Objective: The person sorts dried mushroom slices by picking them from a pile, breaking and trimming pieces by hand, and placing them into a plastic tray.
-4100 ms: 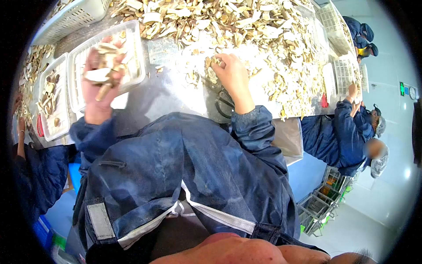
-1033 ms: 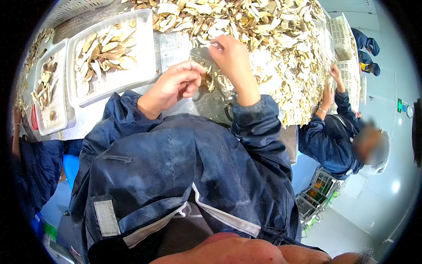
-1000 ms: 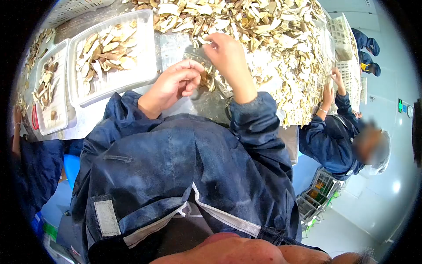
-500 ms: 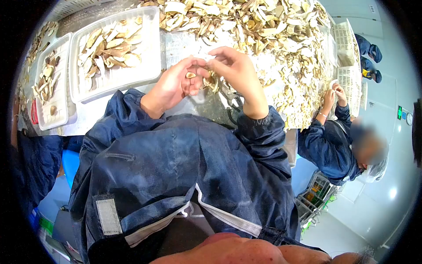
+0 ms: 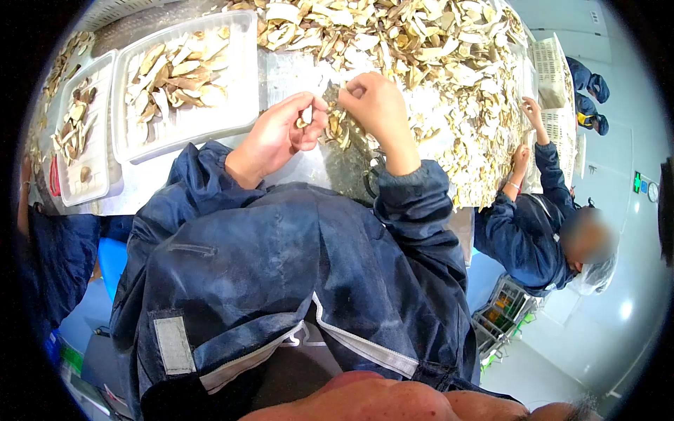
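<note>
My left hand (image 5: 270,140) is palm up with its fingers curled around pale dried mushroom slices (image 5: 307,116). To its right, my right hand (image 5: 379,105) is closed in a pinch, its fingertips pointing down and left. Whatever it may hold is hidden by the fingers. Just below and between the hands lies a small heap of mushroom slices (image 5: 337,130) on the metal table (image 5: 281,74). A much larger pile of slices (image 5: 435,56) spreads beyond and to the right of my right hand.
A white tray (image 5: 242,105) of larger slices stands left of my hands. Farther left is a smaller tray (image 5: 98,175) with mixed pieces and a red item (image 5: 55,177) beside it. A co-worker (image 5: 526,231) sits at the right; slotted crates (image 5: 551,70) line the far right edge.
My right hand has drawn slightly away from the left and closed more tightly. A pale slice now stands upright in my left fingers. The co-worker's hands have moved apart.
</note>
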`<state>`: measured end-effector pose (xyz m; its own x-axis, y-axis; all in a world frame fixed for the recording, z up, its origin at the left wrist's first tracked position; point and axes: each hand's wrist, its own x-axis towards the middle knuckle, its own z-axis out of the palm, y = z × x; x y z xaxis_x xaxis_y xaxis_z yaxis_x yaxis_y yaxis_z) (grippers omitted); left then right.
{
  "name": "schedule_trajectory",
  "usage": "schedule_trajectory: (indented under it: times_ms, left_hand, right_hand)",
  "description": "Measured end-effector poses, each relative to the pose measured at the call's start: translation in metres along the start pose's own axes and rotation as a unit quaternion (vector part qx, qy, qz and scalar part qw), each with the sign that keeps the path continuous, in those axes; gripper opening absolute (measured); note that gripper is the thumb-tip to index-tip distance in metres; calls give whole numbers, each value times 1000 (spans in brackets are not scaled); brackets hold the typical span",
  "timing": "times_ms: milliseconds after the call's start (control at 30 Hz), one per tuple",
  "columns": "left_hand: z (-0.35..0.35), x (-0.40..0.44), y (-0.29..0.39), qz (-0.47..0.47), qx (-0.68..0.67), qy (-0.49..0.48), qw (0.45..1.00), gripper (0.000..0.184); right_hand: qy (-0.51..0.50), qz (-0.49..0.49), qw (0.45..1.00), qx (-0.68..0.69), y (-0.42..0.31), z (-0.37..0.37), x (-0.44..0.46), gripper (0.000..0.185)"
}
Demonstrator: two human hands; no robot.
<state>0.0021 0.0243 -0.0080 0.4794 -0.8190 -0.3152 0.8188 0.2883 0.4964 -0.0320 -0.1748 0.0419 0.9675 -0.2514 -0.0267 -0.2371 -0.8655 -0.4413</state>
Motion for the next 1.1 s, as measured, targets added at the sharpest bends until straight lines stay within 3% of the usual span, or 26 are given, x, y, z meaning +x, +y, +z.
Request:
schedule_trajectory:
  times_ms: [100,200,233,333,433,567,667,767,900,1000,1100]
  left_hand:
    - [18,-4,6,-5,-26,40,999,32]
    - [27,-5,8,6,-66,60,996,33]
    - [24,-5,6,-1,-54,43,998,32]
    - [1,-1,0,-10,-34,-18,999,31]
    - [-11,3,-2,1,-41,-62,997,30]
    - [-5,1,-2,2,-35,-18,999,30]
    - [15,-4,4,-14,-38,33,999,31]
    - [19,-5,6,-8,-54,22,998,31]
    - [19,-4,6,-10,-39,27,999,29]
    - [2,-1,4,-3,-35,-28,999,27]
    - [-2,-1,4,8,-51,-40,998,25]
  right_hand:
    - [-70,25,977,200,-14,-21,-12,24]
    - [-132,-23,940,315,-14,-21,-8,25]
    - [-112,-12,965,235,-10,-21,2,24]
    - [100,-9,995,16,9,4,32,31]
    - [104,-28,992,-67,18,18,39,29]
    - [14,39,999,19,20,7,24,28]
    - [-27,119,968,220,23,1,11,26]
    - [-154,32,940,301,-13,-29,0,27]
    - [54,-34,996,68,3,-2,31,29]
    - [112,-45,990,-67,20,17,45,29]
    - [104,-40,994,-18,24,18,37,32]
